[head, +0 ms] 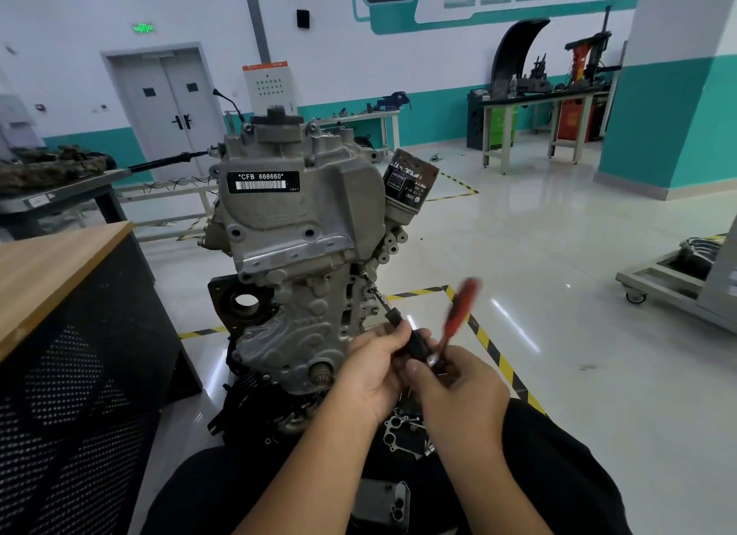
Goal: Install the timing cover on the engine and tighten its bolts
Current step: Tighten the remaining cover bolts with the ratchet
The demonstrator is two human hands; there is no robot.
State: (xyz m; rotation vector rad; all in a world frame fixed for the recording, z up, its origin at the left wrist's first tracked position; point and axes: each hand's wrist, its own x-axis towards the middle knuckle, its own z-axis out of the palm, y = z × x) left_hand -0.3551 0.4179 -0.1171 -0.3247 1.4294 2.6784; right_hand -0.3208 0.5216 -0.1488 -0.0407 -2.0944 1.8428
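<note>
Head view: both hands' fingers clamp a red-handled ratchet (pixel 418 343) against the ribbed cast-aluminium timing cover (pixel 295 223).

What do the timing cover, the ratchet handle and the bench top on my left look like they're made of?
Timing cover: probably cast aluminium, going by its dull, grainy grey surface with moulded ribs and bosses.
Ratchet handle: looks like red plastic or rubber over metal, but motion blur leaves it open.
Bench top: wood or wood-look laminate, matt, light brown with faint grain lines, above a dark perforated panel.
</note>
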